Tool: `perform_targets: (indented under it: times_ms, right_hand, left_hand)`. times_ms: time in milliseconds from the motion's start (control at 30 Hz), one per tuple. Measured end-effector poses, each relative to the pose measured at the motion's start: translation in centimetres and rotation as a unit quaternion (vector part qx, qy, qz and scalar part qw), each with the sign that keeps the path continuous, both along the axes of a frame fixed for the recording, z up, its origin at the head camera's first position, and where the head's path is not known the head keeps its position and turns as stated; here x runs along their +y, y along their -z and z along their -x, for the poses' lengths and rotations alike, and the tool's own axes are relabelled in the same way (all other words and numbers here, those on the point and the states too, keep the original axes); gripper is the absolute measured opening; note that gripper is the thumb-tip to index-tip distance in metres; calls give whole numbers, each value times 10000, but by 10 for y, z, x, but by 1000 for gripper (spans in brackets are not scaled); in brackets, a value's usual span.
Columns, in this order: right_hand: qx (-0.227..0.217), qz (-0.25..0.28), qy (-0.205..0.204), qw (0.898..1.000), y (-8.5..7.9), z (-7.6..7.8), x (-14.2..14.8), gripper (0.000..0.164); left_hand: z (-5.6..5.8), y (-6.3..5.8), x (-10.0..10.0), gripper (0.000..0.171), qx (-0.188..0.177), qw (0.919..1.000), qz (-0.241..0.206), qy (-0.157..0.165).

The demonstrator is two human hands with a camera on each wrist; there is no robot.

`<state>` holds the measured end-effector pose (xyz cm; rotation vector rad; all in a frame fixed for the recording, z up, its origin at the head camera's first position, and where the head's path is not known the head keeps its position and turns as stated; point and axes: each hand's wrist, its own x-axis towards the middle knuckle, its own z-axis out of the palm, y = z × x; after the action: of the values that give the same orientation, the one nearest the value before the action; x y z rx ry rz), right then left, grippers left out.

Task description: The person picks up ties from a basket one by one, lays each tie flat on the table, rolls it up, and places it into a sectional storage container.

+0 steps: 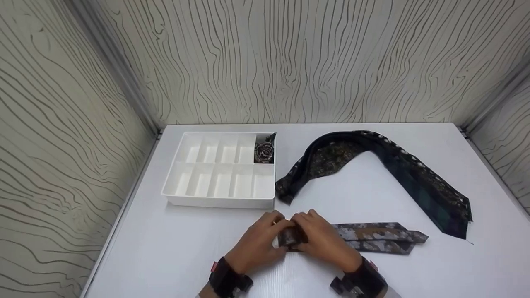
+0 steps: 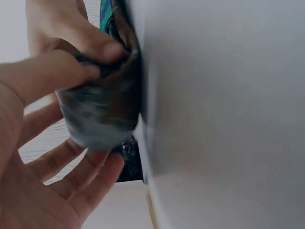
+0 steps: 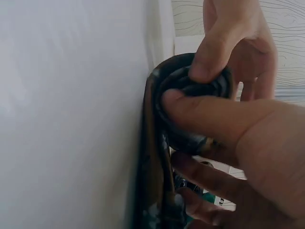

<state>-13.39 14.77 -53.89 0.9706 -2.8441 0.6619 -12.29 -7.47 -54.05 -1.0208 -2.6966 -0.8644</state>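
A necktie (image 1: 377, 238) with a grey, brown and dark blotched pattern lies along the table, its left end wound into a roll (image 1: 287, 236). My left hand (image 1: 261, 238) grips the roll from the left, thumb on its near side and fingers around the far side. From the other side my right hand (image 1: 325, 240) holds it too. In the right wrist view both thumbs press on the coiled end of the roll (image 3: 190, 71), whose layers show as a spiral. The tie's flat tail runs out to the right from under my right hand.
A white divided box (image 1: 221, 203) stands at the back left; a rolled dark tie (image 1: 264, 152) sits in its back right compartment. Another dark tie (image 1: 410, 174) with floral and green parts lies in an arch at the back right, one end beside the box. Patterned walls (image 1: 290, 62) enclose the table.
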Motion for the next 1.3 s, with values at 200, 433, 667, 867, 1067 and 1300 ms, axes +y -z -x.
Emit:
perform_targets:
  times_ms: [200,433,667,867,1067,1300]
  right_hand:
    - [40,-65,-140,9999,-1,0,2,57]
    - [-51,-200,-94,9997,-4,-2,8,58]
    - [-610,11,-9,9981,-3,-7,16,60]
    - [-486,10,-12,9988,-3,-11,18,55]
    - [-413,-42,155,9990,-2,-13,18,57]
    - [-583,6,187,9981,0,-13,16,56]
  left_hand:
    - [1,0,3,55,63,10000,29,42]
    - [0,-1,5,47,-332,9993,-75,179]
    - [1,-5,2,45,-650,9974,-90,307]
    - [0,-4,7,45,-378,9983,112,438]
    - [0,0,10,55,-287,9986,213,379]
    - [-2,-1,11,47,-434,9986,99,282]
